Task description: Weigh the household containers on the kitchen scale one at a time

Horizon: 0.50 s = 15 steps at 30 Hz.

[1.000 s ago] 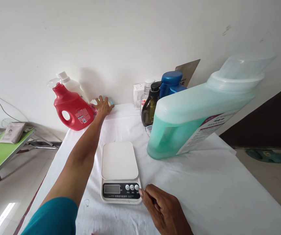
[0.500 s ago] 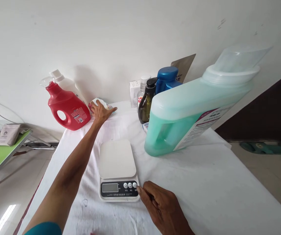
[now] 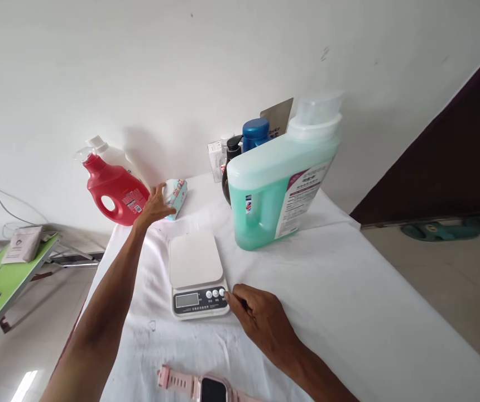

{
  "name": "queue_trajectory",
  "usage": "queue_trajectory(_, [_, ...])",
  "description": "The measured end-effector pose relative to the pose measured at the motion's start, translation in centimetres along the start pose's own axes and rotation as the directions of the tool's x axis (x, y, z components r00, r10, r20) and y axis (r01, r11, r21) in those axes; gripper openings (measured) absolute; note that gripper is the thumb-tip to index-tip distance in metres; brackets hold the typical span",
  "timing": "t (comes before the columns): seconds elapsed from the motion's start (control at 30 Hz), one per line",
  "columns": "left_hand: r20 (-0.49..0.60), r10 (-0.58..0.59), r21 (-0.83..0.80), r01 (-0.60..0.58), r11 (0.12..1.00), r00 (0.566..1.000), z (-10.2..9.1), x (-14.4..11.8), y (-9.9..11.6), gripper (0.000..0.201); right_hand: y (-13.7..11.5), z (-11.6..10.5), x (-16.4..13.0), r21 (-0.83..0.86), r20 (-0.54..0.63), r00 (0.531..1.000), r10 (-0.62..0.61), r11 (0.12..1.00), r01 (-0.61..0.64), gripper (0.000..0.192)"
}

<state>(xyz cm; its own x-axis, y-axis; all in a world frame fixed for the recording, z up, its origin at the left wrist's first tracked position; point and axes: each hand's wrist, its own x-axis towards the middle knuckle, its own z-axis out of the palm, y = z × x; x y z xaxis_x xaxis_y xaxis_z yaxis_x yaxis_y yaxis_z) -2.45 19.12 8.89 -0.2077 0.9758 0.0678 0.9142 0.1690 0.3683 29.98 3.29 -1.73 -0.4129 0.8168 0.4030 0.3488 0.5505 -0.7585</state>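
Head view: teal packet (image 3: 177, 192) upright, leaning right.

Two bare forearms in view, no sleeves showing. No rings, bands or gloves visible on either. Left hand (image 3: 155, 205): lean, back of hand toward camera, thumb and knuckles showing. Right hand (image 3: 260, 324): broader in view, knuckles and tendons clear, wrist bare. Left forearm long, slim, bare up to lower edge of view.
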Motion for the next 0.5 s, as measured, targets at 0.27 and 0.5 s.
queue_trajectory(0.27, [-0.121, -0.151, 0.041, 0.157, 0.987, 0.981, 1.2, -4.4, 0.1, 0.099, -0.1, 0.1, 0.3, 0.035, 0.065, 0.993, 0.103, 0.994, -0.105, 0.044])
queue_trajectory(0.5, [-0.314, -0.381, -0.373, 0.256, 0.892, 0.87, 0.9, -5.3, -0.3, 0.068, 0.0, 0.2, 0.5, 0.054, 0.092, 0.987, 0.133, 0.989, -0.138, 0.042])
